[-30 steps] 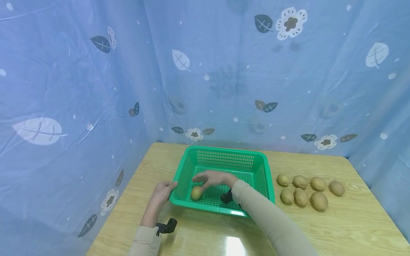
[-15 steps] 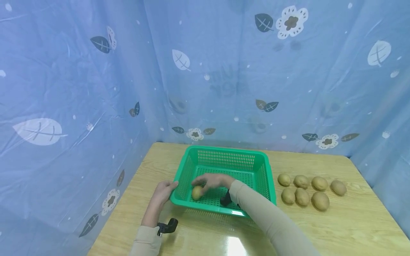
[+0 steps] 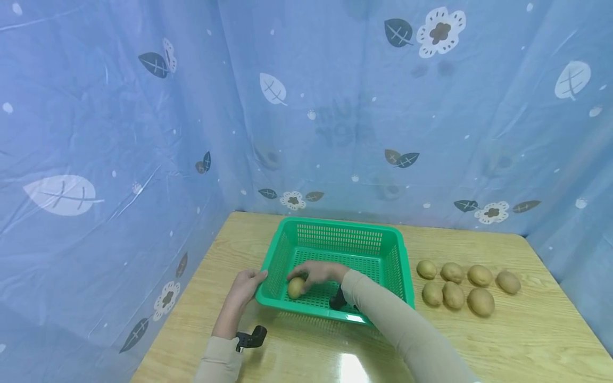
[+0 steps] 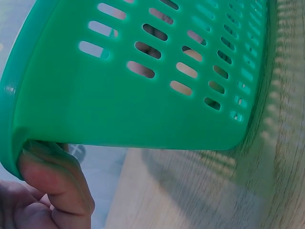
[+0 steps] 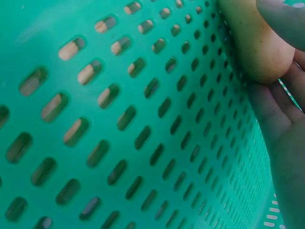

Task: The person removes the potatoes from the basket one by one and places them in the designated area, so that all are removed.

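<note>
Potato, small, oval, tan-skinned [image 3: 296,287], lying on the perforated floor of the green plastic slotted basket [image 3: 383,236], in its near left corner, close against the left wall. Right hand [image 3: 318,272] reached in over the near rim, fingers curled round the potato's far and right flank; seen from the right wrist camera as fingers wrapped about the potato [image 5: 252,45] and pressing it toward the basket floor [image 5: 119,119]. Whether lifted clear of the mesh or resting on it, cannot tell. Long axis of the potato roughly upright-tilted in the head view, running from the near rim toward the far wall; grip coming from the right and above, so the potato lies to the left of the palm, between fingers and left wall. Left hand [image 3: 244,287] outside the basket at its left near corner, fingers hooked under the rim [image 4: 14,143], thumb [image 4: 57,186] tucked below the lip, clamped there and steadying. Basket set near the left edge and far edge of the pale wooden table [image 3: 527,340]. Seven more tan potatoes [image 3: 452,290] in two rows toward the table's right edge, well apart from both hands, nearer the right one.
</note>
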### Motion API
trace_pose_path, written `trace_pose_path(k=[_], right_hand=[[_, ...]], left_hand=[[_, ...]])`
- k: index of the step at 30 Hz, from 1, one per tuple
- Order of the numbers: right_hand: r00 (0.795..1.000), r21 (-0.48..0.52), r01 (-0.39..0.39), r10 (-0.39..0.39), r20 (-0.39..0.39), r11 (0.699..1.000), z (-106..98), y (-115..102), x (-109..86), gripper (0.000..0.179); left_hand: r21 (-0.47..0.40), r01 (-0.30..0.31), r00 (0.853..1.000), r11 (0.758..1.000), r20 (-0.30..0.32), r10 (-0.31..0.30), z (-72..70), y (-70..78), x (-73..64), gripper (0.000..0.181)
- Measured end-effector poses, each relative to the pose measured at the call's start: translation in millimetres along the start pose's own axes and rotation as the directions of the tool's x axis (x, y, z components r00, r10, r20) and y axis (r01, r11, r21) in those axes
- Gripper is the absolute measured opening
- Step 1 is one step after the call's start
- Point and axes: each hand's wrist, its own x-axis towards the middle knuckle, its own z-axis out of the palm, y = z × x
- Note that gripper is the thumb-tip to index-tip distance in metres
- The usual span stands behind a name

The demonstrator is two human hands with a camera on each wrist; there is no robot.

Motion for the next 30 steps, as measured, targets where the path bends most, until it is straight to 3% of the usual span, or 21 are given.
trace_pose_path(k=[20,30], right_hand=[[0.999,-0.023,-0.021,0.02,-0.038,1.0,-0.6,1.0,1.4,0.043],[0.997,0.049,0.006,-0.002,-0.08,0.999,-8.8,5.6,-4.9,0.043]], left_hand=[[0.002,-0.002,1.0,1.0,0.0,0.002,3.2,-2.0,3.6,0.038],[0.008,-0.008,1.0,1.0,-0.01,0.008,2.0,-3.6,1.8,0.038]])
